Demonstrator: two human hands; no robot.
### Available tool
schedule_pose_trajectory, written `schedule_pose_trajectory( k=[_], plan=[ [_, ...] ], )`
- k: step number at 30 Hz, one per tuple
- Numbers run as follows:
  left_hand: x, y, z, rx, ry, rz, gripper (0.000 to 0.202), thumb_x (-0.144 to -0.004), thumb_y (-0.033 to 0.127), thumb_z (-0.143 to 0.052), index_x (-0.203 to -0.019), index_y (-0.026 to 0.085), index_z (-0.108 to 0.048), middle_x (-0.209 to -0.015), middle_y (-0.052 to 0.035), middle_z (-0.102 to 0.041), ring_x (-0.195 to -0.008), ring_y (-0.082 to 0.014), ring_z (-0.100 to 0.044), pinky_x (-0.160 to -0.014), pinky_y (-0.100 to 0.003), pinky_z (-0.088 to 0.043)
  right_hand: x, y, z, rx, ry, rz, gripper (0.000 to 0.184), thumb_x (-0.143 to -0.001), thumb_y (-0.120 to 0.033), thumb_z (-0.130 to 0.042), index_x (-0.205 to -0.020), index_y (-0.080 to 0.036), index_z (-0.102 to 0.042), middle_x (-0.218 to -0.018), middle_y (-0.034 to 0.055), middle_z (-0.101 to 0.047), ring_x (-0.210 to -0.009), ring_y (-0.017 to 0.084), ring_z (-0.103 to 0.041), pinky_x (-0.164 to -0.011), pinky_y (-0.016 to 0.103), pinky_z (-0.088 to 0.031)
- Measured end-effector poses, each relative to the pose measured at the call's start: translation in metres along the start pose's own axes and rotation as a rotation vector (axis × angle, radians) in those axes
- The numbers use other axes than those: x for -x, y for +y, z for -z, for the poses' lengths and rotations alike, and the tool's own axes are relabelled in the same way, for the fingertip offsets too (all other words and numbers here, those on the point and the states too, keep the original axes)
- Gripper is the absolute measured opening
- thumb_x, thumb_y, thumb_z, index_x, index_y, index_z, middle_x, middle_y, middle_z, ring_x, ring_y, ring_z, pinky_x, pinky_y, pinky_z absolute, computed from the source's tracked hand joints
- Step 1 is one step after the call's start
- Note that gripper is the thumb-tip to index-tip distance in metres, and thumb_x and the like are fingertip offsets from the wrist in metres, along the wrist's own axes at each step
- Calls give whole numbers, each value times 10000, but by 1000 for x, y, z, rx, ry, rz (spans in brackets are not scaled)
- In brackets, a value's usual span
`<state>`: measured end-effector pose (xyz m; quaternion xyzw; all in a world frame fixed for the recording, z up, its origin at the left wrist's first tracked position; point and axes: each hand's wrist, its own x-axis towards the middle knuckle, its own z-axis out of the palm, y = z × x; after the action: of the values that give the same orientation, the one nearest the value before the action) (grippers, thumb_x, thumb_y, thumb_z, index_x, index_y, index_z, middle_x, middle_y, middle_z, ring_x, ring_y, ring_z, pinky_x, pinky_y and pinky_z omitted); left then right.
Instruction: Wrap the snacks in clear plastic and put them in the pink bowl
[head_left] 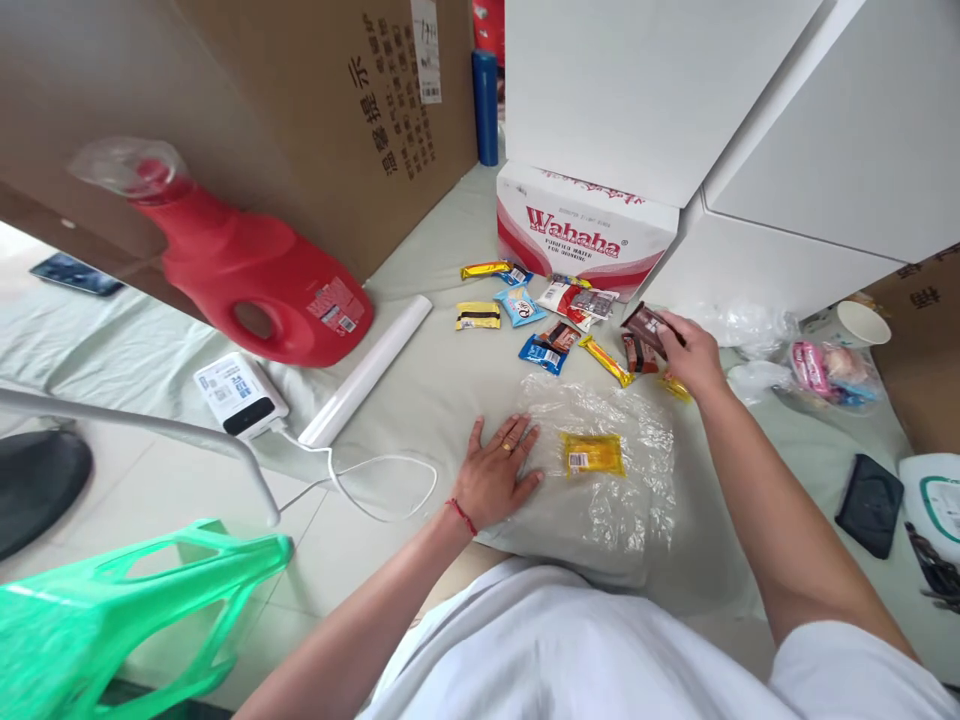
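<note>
My left hand [496, 468] lies flat with fingers spread on the left edge of a clear plastic bag [637, 480] spread on a pale sheet. A yellow snack packet [592, 454] sits inside the bag. My right hand [694, 355] is closed on a brown snack packet [645, 326], lifted just above a scatter of several small snack packets [555, 320]. Those packets, yellow, blue, red and brown, lie in front of a Wahaha carton [585, 232].
A red detergent jug [247, 275], a white roll [367, 368] and a white power bank [240, 394] with cable lie left. Large cardboard box [300, 110] and white boxes [750, 120] stand behind. A black case [870, 504], paper cup [862, 324] and bagged items [829, 370] are right; green plastic frame [112, 610] near left.
</note>
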<state>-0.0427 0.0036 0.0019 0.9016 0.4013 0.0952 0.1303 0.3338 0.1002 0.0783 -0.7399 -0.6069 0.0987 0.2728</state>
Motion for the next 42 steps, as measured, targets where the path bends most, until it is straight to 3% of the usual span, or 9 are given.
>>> schedule_pose_trajectory(
  k=[5,7,11,14,19,24,34,38,42],
  plan=[
    [0,0,-2,13,7,2,669,-1024,562,-405,-1613,247,-368,-1671,-115,-354,-1529,-319,-381,-1272,-655,-67,93,-24,13,-419,-474,-8,438,-965,-537,-580,-1287,-275,-721,-1211,39,-753,-999,245,-712,-873,392,-570],
    [0,0,-2,10,8,-4,664,-1023,557,-411,-1611,250,-372,-1671,-117,-354,-1527,-319,-383,-1271,-655,-67,120,-35,3,-418,-534,85,413,-997,-524,-539,-1274,-285,-732,-1233,39,-745,-1060,240,-698,-951,399,-550],
    [-1,0,-2,-10,11,-7,659,-1020,546,-425,-1607,250,-380,-1668,-127,-359,-1530,-322,-378,-1267,-657,-77,143,-45,-25,-110,-438,251,425,-1041,-445,-450,-1245,-238,-759,-1151,121,-734,-1092,277,-631,-1038,495,-469],
    [-1,0,-3,-19,5,-8,656,-1022,562,-409,-1602,255,-390,-1667,-128,-362,-1533,-317,-372,-1269,-645,-85,144,-44,-30,-10,-418,326,464,-1067,-430,-388,-1338,-227,-705,-1260,141,-686,-1206,287,-569,-1083,513,-424],
    [-1,0,-3,-19,-12,3,666,-1028,570,-391,-1602,232,-381,-1682,-121,-328,-1549,-299,-342,-1268,-655,-70,148,-48,-30,68,-529,449,673,-938,-532,-651,-1521,-223,-522,-1461,148,-575,-1420,348,-407,-1172,537,-345],
    [-2,1,-3,-16,-32,13,667,-1030,576,-381,-1603,234,-377,-1694,-105,-299,-1556,-302,-329,-1266,-669,-67,160,-45,-41,180,-538,456,591,-972,-302,-606,-1540,-201,-474,-1451,163,-562,-1379,325,-462,-1203,564,-294],
    [-1,-1,0,3,-39,0,677,-1014,549,-432,-1616,251,-353,-1687,-112,-323,-1545,-331,-348,-1267,-666,-55,178,-52,-48,329,-413,405,636,-999,-296,-552,-1600,-181,-378,-1447,203,-548,-1394,361,-441,-1216,644,-221],
    [0,-9,0,55,-19,-15,724,-1010,533,-447,-1642,225,-275,-1685,-154,-321,-1527,-331,-383,-1267,-652,-89,180,-53,-40,257,-411,451,719,-1000,-418,-577,-1621,-176,-307,-1523,200,-497,-1457,376,-379,-1217,690,-188],
    [4,-16,4,97,106,-18,731,-993,477,-507,-1630,198,-281,-1671,-195,-341,-1524,-360,-377,-1232,-636,-238,197,-51,-11,77,-211,461,640,-1026,-437,-545,-1584,-208,-331,-1504,180,-510,-1393,335,-459,-1189,623,-324]
  ],
)
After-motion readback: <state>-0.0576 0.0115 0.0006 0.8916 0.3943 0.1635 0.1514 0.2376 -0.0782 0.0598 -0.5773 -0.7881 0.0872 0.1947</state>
